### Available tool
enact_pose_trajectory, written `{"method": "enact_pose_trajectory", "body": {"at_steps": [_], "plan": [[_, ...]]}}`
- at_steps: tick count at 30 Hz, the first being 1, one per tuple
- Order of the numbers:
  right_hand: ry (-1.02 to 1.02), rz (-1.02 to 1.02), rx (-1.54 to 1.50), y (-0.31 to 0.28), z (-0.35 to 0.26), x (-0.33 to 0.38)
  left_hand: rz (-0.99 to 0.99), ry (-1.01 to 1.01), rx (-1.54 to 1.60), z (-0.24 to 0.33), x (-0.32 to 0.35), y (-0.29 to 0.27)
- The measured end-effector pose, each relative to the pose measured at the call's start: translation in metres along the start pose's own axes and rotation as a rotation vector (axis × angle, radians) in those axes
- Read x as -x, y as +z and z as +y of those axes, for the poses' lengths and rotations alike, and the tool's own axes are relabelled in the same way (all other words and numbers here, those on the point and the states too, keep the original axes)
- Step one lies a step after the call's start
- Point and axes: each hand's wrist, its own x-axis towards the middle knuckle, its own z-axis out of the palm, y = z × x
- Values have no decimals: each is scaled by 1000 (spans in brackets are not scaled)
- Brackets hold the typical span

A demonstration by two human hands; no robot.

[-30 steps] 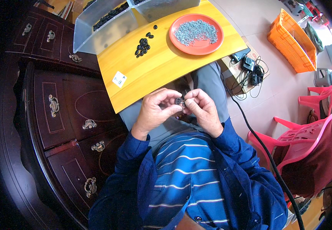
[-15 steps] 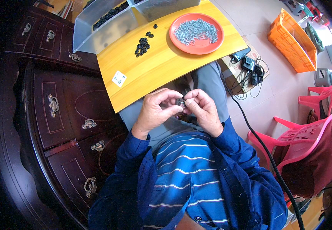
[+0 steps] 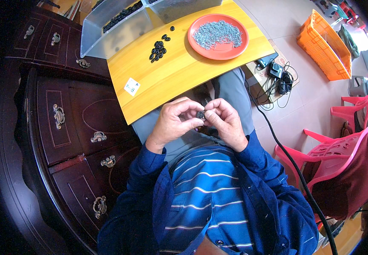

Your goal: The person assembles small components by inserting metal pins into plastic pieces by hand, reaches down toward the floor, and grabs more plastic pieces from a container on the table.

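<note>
Above my lap, just off the table's near edge, my left hand (image 3: pixel 173 121) pinches a small black part (image 3: pixel 200 114) with holes between thumb and fingers. Against the part's right side, my right hand (image 3: pixel 225 123) has its thumb and forefinger pressed together. Whatever lies between those right fingertips is too small and covered to make out. Several similar black oval pieces (image 3: pixel 157 52) lie loose on the yellow wooden table (image 3: pixel 171 80). To their right, a red plate (image 3: pixel 192 46) holds a heap of small silvery screws (image 3: pixel 218 34).
Translucent plastic bins (image 3: pixel 94 40) with more black pieces stand at the table's far left. A white label (image 3: pixel 131 86) lies near the left edge. Dark wooden drawers (image 3: pixel 77 119) border the left. On the right are a black cable (image 3: pixel 284 151), pink chairs (image 3: pixel 337 155) and an orange crate (image 3: pixel 320 46).
The black part has turned slightly between my fingertips, and its holed face shows more now. Both hands stay in nearly the same place.
</note>
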Motion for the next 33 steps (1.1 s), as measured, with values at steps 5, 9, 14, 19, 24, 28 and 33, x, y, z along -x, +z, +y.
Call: {"method": "enact_pose_trajectory", "body": {"at_steps": [5,9,14,19,24,28,33], "plan": [[4,-7,-13,0,0,-1,9,76,-14,3,-3,3],[9,-5,-21,2,-2,-1,10,77,-12,2,-3,2],[19,-5,-26,4,-5,-2,0,3,24,0,-3,0],[14,2,-25,4,-5,-3,-1,-2,55,1,-4,1],[34,15,-29,4,-4,-3,-4,5,57,-2,-4,-2],[81,32,-69,5,-1,-4,-32,30,-6,-3,-6,-4],[97,75,-143,2,8,-6,-6,29,-86,8,-7,7]]}}
